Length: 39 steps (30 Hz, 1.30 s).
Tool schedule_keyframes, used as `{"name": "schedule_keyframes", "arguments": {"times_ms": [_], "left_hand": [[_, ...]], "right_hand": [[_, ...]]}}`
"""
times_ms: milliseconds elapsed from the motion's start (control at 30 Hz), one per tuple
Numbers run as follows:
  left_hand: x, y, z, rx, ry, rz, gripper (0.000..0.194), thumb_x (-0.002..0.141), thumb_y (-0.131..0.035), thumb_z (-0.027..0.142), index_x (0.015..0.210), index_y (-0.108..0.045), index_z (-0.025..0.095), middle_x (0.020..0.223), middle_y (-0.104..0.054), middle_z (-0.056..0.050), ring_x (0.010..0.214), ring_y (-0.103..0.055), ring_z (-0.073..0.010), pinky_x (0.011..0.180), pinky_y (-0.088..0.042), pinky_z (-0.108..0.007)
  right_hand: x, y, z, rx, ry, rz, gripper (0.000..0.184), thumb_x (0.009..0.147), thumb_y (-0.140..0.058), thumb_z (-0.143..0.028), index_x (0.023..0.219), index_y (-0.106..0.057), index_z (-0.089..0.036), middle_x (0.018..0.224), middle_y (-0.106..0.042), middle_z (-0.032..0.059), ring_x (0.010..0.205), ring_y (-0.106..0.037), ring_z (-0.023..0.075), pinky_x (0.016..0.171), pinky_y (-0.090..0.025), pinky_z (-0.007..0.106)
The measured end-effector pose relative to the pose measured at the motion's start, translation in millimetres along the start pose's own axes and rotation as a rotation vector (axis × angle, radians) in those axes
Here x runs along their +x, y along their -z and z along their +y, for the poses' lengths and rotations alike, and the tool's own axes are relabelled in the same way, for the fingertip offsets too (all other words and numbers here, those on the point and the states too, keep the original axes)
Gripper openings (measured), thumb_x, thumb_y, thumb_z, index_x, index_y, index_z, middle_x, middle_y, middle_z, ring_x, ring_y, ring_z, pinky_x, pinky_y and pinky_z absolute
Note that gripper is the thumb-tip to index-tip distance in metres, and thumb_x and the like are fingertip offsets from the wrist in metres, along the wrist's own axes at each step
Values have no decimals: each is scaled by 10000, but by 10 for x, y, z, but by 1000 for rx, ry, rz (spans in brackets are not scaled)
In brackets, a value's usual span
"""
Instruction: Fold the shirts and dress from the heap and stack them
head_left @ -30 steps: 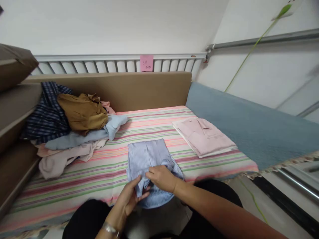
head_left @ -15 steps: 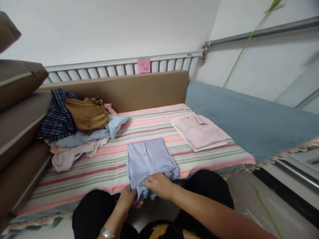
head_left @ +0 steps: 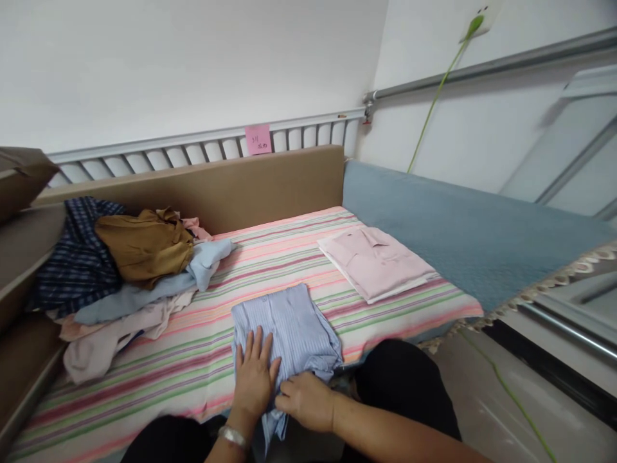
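A blue-and-white striped shirt [head_left: 296, 325], partly folded, lies at the near edge of the striped cloth [head_left: 202, 357], with its lower end hanging over the edge toward my lap. My left hand [head_left: 254, 373] rests flat on the shirt's left part, fingers spread. My right hand [head_left: 306, 400] is closed on the shirt's fabric near the front edge, its fingertips pinching a fold. Farther right lies a folded pink shirt [head_left: 378, 260] on top of a white folded piece [head_left: 344, 270].
A heap of crumpled clothes at the left includes a brown garment [head_left: 144, 247], a dark plaid one [head_left: 80, 257] and a light blue one [head_left: 207, 260]. Brown cushions [head_left: 29, 347] stand far left. A tan backrest [head_left: 260, 190] and a blue cover [head_left: 434, 225] border the seat.
My left hand has let go of the shirt's lower edge and now lies flat on top of it. The right hand still grips the fabric. The view has shifted slightly.
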<state>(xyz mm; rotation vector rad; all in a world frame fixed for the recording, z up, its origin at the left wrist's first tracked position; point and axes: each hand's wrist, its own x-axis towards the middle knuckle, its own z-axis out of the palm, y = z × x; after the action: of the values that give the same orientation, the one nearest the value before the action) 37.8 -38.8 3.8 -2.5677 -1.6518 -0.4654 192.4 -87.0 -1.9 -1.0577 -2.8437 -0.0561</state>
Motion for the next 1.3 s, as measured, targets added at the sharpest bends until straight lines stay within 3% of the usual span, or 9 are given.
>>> {"name": "schedule_keyframes", "arguments": {"times_ms": [133, 267, 367, 467, 667, 833, 1100, 1200, 1300], "left_hand": [[144, 71, -20, 8, 27, 3, 419, 890, -382, 393, 1234, -544, 218, 1409, -423, -113, 1324, -309, -330, 1031, -230, -592], [685, 316, -156, -27, 20, 8, 386, 899, -368, 377, 1188, -555, 202, 1380, -460, -109, 1323, -312, -290, 1062, -207, -540], [1230, 358, -315, -86, 18, -150, 437, 856, -465, 369, 1244, -499, 170, 1355, -473, -137, 1306, -332, -289, 1074, -197, -496], [1656, 258, -435, -170, 0, -385, 448, 755, -600, 407, 1119, -587, 147, 1160, -615, -138, 1117, -528, -270, 976, -354, -388], [1925, 145, -440, -288, -84, -558, 413, 659, -671, 382, 1015, -651, 173, 999, -694, -57, 911, -627, -216, 780, -444, -266], [2158, 285, -495, -302, -124, -516, 318, 669, -659, 410, 911, -674, 205, 904, -703, -32, 873, -618, -215, 756, -415, -262], [2862, 201, -960, -317, 29, -290, 242, 669, -685, 334, 875, -656, 209, 909, -691, -79, 973, -587, -263, 853, -387, -321], [2758, 144, -1104, -395, 133, -175, 382, 653, -695, 269, 1020, -625, 190, 1110, -638, -109, 1126, -509, -272, 952, -350, -346], [2293, 120, -1224, -497, 288, -64, 443, 695, -637, 261, 1123, -571, 171, 1224, -574, -123, 1167, -480, -258, 988, -340, -365]], "right_hand": [[-61, 36, 95, 3, 6, 12, 64, 832, -528, -262, 812, -563, -212, 729, -604, -3, 627, -566, 145, 464, -282, 238], [-69, -24, 132, 11, 23, 30, 37, 804, -554, -250, 796, -550, -214, 720, -600, -14, 579, -545, 140, 428, -233, 249], [-46, -101, 139, 21, 21, 34, 56, 785, -575, -259, 798, -541, -216, 715, -604, -18, 566, -541, 142, 414, -212, 255], [-25, -167, 149, 39, 27, 44, 89, 772, -589, -296, 790, -539, -223, 702, -599, -24, 543, -539, 144, 394, -196, 265], [-17, -235, 152, 64, 15, 75, 93, 783, -577, -305, 751, -538, -227, 648, -584, -29, 491, -519, 131, 374, -194, 243], [142, 30, 254, 95, 13, 58, 104, 797, -566, -335, 786, -550, -232, 689, -599, -28, 520, -544, 144, 365, -223, 265], [850, 435, 882, 38, -112, 32, 76, 872, -484, -240, 889, -553, -213, 784, -631, -4, 659, -590, 149, 480, -322, 258], [907, 342, 955, 32, -83, 29, 78, 877, -478, -231, 874, -552, -207, 792, -625, 3, 668, -577, 146, 500, -323, 264], [867, 279, 947, 30, -41, 42, 71, 871, -482, -220, 859, -551, -209, 788, -611, 2, 662, -559, 149, 513, -319, 272]]}}
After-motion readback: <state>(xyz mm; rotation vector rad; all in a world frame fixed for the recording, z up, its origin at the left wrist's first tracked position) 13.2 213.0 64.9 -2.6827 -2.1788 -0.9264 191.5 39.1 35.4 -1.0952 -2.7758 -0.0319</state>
